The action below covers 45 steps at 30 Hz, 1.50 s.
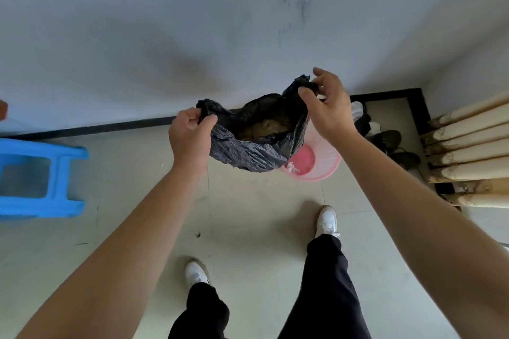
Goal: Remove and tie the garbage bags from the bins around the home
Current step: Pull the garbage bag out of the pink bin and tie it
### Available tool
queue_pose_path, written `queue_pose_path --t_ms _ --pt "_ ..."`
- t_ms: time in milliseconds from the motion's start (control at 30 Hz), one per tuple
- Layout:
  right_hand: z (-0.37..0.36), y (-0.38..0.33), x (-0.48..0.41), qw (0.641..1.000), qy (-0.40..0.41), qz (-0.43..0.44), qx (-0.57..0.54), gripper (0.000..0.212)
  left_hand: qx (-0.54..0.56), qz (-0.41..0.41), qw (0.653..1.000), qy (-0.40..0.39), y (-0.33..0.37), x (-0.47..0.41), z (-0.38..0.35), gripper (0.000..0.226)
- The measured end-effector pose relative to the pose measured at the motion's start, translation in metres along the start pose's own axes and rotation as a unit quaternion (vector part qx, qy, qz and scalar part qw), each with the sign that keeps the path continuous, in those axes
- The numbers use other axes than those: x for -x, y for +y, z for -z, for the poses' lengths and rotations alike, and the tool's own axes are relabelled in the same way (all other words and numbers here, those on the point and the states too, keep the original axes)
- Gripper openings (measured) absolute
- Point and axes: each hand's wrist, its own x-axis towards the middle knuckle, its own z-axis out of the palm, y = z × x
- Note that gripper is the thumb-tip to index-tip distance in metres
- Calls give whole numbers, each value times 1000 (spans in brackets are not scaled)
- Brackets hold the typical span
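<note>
Black trousers (325, 283) and white shoes (326, 221) come nearest, my feet set apart on the pale tiled floor (248, 215); my bare forearms reach out from both sides of the view; my left hand (190, 135) is curled round a bunched corner of the black garbage bag (248, 151), fingers and thumb closed tight on the plastic; my right hand (327, 110) pinches the opposite edge of the rim between thumb and forefinger, the other fingers loosely spread above it; the bag hangs in the air between my two hands, its mouth pulled open, with something brownish inside that I cannot make out; just behind and below it the pink bin (325, 165) stands on the floor, its left part hidden by the bag, a small white scrap at its near rim; well apart to my left sits a blue plastic stool (41, 179); beyond the bin, towards the corner, lie dark shoes (388, 137); cream poles (473, 146) are stacked at the right; a black skirting (110, 125) runs along the foot of the grey-white wall (165, 22), which bears faint scuffs.
</note>
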Motion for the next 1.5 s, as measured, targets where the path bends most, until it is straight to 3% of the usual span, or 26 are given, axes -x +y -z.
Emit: queue_pose_path --t_ms 67,200,333,567,700,800,900,1033,1233,1400,1500 --pt "-27 -7 18 999 5 -35 13 35 -3 0 1000 -23 -19 -9 36 18" --pt "-73 -6 44 991 17 -75 106 36 -98 -53 992 -53 -57 -21 91 12" --pt "-114 11 60 982 -2 -85 166 33 -182 -73 980 -28 -96 -44 122 26" --pt "-228 143 58 975 -67 -97 189 23 -240 -50 969 33 -239 -111 120 19" --pt "-265 205 75 979 -64 -114 158 19 -197 0 978 73 -313 -130 119 29" --pt "-271 232 104 983 -92 -120 101 41 -148 8 986 70 -338 -107 126 64" --pt "-268 256 131 965 -191 -110 143 92 -188 19 981 46 -360 -79 136 109" --pt "-278 277 142 919 -305 -77 238 131 -239 55 969 5 -401 -65 146 128" --pt "-340 326 119 925 -279 -58 250 150 -253 115 960 -21 -475 -109 135 146" --pt "-385 351 65 938 -276 6 211 149 -113 -39 992 33 -492 -195 105 147" --pt "-408 353 30 951 -253 40 171 136 -68 -65 995 13 -480 -245 87 150"
